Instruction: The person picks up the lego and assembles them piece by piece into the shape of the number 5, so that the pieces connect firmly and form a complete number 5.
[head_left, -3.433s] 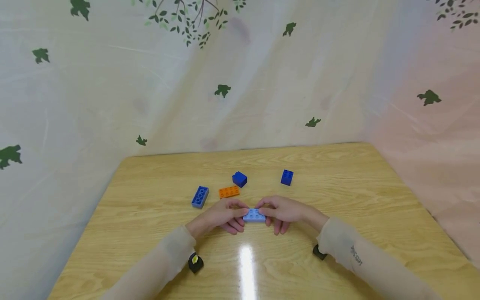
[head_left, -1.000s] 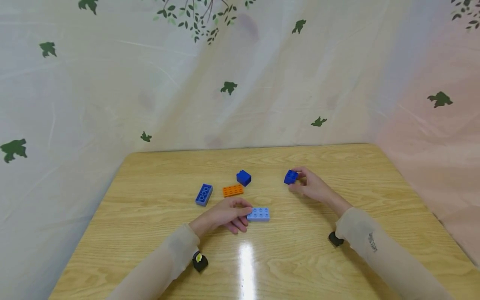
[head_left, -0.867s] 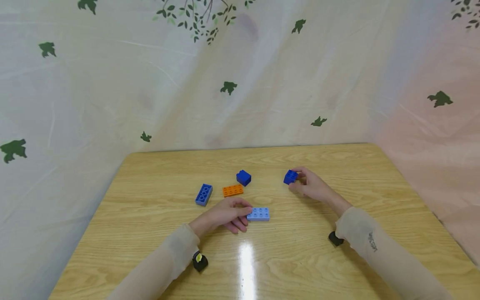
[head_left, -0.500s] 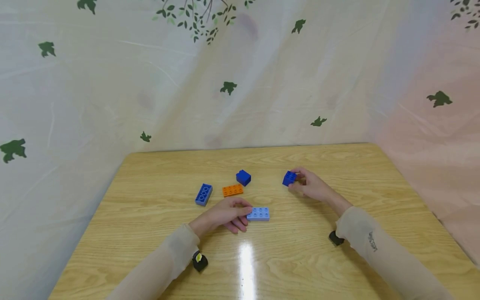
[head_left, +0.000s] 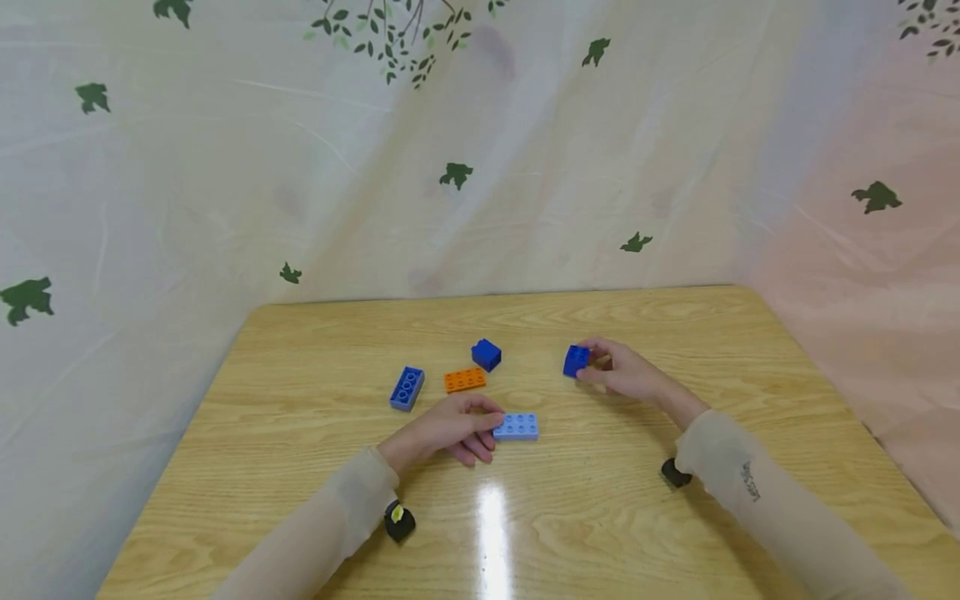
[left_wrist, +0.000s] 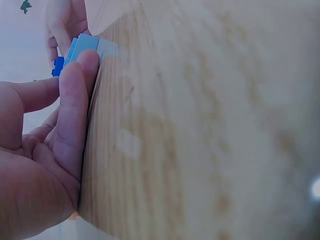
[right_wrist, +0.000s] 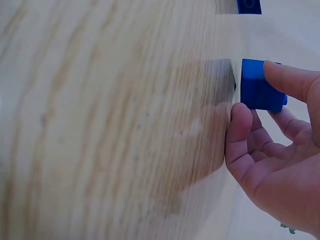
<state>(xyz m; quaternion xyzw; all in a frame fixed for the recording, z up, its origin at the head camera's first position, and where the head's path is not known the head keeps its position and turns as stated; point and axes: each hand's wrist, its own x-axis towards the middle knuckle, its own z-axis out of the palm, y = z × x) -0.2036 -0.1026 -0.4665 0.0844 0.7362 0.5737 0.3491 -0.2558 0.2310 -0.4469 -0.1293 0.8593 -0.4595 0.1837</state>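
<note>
My left hand (head_left: pixel 457 427) pinches the left end of a light blue toy building brick (head_left: pixel 519 427), which lies studs up on the table. In the left wrist view the same light blue brick (left_wrist: pixel 82 46) shows beyond the fingertips. Farther back and to the right, my right hand (head_left: pixel 621 370) holds a small dark blue brick (head_left: pixel 576 361) between thumb and fingers. The right wrist view has this dark blue brick (right_wrist: pixel 260 86) slightly off the wood surface, its studs facing up, with the little fingers close to the table.
Behind my left hand lie a flat orange brick (head_left: pixel 465 380), a longer blue brick (head_left: pixel 407 388) on its back with its hollow side showing, and another dark blue brick (head_left: pixel 487 355) tipped on its side. A printed cloth (head_left: pixel 525 167) hangs behind the wooden table (head_left: pixel 585 517).
My right hand has left the light blue brick and taken hold of the small dark blue one, then shifted it slightly left and nearer. My left hand keeps its grip on the light blue brick.
</note>
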